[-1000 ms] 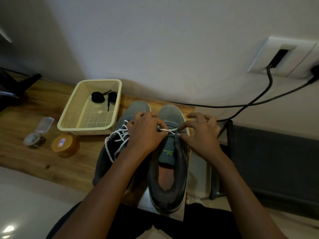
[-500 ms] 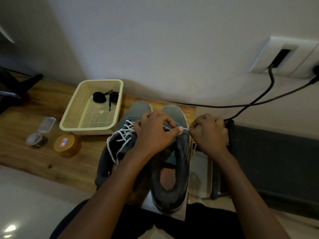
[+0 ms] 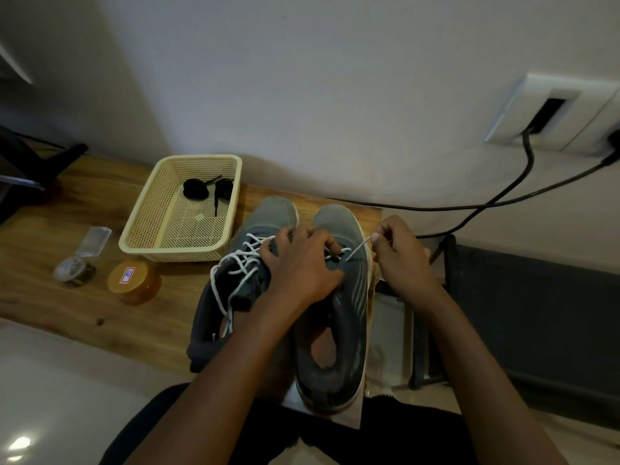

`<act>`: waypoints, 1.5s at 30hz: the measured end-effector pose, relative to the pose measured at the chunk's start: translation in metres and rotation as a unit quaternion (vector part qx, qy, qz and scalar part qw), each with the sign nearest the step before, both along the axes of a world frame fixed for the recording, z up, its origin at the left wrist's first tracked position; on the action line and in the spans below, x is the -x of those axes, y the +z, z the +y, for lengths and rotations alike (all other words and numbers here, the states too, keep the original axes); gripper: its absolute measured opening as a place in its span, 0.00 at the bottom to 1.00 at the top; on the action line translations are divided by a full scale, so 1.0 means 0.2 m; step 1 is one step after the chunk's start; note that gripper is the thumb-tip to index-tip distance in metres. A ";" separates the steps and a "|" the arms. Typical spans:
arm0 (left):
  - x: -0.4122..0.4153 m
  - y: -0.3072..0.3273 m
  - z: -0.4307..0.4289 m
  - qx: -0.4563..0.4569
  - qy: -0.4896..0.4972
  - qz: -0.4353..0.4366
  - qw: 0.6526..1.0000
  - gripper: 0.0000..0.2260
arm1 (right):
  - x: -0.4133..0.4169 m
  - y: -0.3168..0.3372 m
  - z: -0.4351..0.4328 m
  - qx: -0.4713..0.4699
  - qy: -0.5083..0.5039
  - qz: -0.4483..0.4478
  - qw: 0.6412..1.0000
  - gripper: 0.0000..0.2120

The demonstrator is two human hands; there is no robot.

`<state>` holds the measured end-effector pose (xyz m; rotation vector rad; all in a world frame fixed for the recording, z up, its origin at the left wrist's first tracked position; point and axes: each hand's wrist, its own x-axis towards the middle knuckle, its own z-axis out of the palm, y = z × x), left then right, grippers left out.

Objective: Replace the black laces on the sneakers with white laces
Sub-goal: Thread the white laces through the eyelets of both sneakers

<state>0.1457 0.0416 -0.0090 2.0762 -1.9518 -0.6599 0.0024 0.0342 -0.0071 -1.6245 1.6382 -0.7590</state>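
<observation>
Two grey sneakers stand side by side on the wooden table, toes toward the wall. The left sneaker (image 3: 231,297) carries a loosely threaded white lace (image 3: 235,263). My left hand (image 3: 302,263) lies over the tongue area of the right sneaker (image 3: 339,330), its fingers curled at the front eyelets. My right hand (image 3: 399,256) pinches the end of a white lace (image 3: 359,248) that runs taut from those eyelets out to the right. Two coiled black laces (image 3: 204,191) lie in the cream basket (image 3: 151,229).
A round orange tin (image 3: 132,280) and a small clear-lidded container (image 3: 75,268) sit left of the sneakers. The table edge (image 3: 369,313) runs right beside the right sneaker. Black cables (image 3: 503,199) hang from a wall socket; a dark panel (image 3: 536,313) stands at right.
My right hand has drawn the white lace end out to the right and upward, away from the shoe. My left hand stays at the eyelets of the right sneaker.
</observation>
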 end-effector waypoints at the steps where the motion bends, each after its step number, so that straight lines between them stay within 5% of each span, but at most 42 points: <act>1: 0.00 0.00 0.00 -0.002 0.002 -0.003 1.000 0.13 | -0.01 0.01 0.00 -0.005 0.006 -0.010 1.000 0.08; 9: 0.03 0.03 -0.02 0.055 -0.012 0.027 0.998 0.10 | -0.05 0.13 -0.01 0.031 0.065 -0.161 0.984 0.10; 11: 0.03 0.04 -0.03 0.099 -0.004 0.102 0.990 0.02 | -0.06 0.19 -0.01 0.042 0.052 -0.222 0.973 0.08; 17: 0.04 0.15 -0.02 0.158 0.007 0.329 0.931 0.07 | -0.09 0.34 -0.02 0.070 0.030 -0.339 0.938 0.05; 22: 0.07 0.18 0.01 0.161 0.007 0.317 0.935 0.18 | -0.12 0.47 0.02 0.092 0.058 -0.379 0.919 0.05; 27: 0.07 0.21 0.00 0.156 0.031 0.364 0.918 0.14 | -0.14 0.55 0.05 0.095 0.070 -0.439 0.891 0.03; 32: 0.06 0.26 0.01 0.144 0.021 0.400 0.905 0.16 | -0.15 0.57 0.04 0.046 0.102 -0.561 0.820 0.11; 34: 0.04 0.27 0.02 0.152 -0.002 0.433 0.888 0.09 | -0.16 0.57 0.04 0.047 0.059 -0.551 0.831 0.09; 37: 0.01 0.31 0.02 0.169 0.010 0.524 0.835 0.17 | -0.16 0.50 0.02 0.085 -0.039 -0.451 0.888 0.08; 41: -0.03 0.31 0.01 0.180 0.103 0.535 0.819 0.08 | -0.15 0.45 0.02 0.055 -0.054 -0.367 0.927 0.08; 45: -0.04 0.30 0.00 0.180 0.137 0.542 0.809 0.10 | -0.18 0.42 0.01 0.042 -0.042 -0.291 0.955 0.07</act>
